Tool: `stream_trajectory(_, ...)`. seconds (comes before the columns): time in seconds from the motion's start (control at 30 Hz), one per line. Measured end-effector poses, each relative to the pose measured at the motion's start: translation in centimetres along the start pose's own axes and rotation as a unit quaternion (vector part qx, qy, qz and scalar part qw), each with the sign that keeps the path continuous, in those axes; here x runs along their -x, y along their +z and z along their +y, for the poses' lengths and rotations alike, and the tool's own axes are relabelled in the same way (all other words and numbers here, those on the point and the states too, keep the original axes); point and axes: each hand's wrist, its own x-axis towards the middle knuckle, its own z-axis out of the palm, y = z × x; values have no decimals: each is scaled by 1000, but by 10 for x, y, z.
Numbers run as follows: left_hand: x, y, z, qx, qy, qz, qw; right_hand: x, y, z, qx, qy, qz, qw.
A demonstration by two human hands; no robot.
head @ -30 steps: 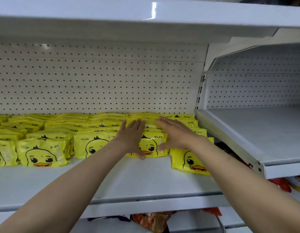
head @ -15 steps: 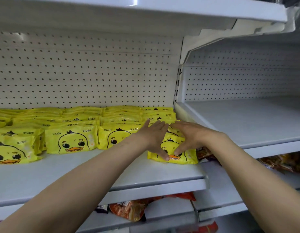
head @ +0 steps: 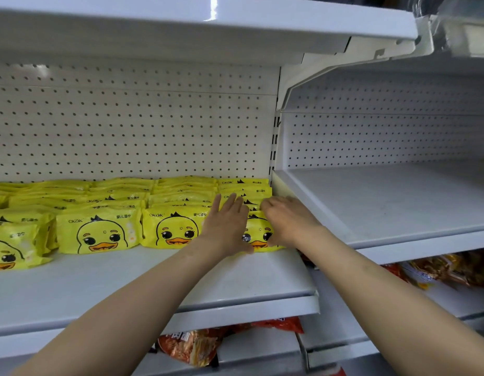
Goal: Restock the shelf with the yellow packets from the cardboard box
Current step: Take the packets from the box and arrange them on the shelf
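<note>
- Left hand – fingers straight and together, palm flat against the left side of the front yellow packet at the right end of the row.
- Right hand – laid over the same packet's top and right side, fingers bent down over its top edge; whether it truly grips, cannot tell.
- That packet stands on the white shelf, duck face outward, at the shelf's right end, just beside the upright divider.
- More yellow packets fill the shelf to the left in rows running back to the pegboard wall, fronts facing out.
- Neighbouring shelf bay sits to the right, slightly higher.
- Red and orange snack bags lie on the lower shelves below.
- Cardboard box not in view.
</note>
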Motion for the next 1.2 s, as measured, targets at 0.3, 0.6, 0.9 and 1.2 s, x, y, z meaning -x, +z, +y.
stream_trajectory(0.3,-17,3,0,1,-55,-17,998,-12,12,10,-94,24,-70,993)
stream_trajectory(0.6,-35,10,-11,8,-65,-9,998,-37,20,11,-86,56,-39,994)
stream_trajectory(0.9,-61,22,-23,11,-84,-10,996,-62,33,11,-76,84,-8,994)
stream_trajectory(1.2,-68,30,-28,16,-91,18,996,-74,43,9,-69,100,28,992)
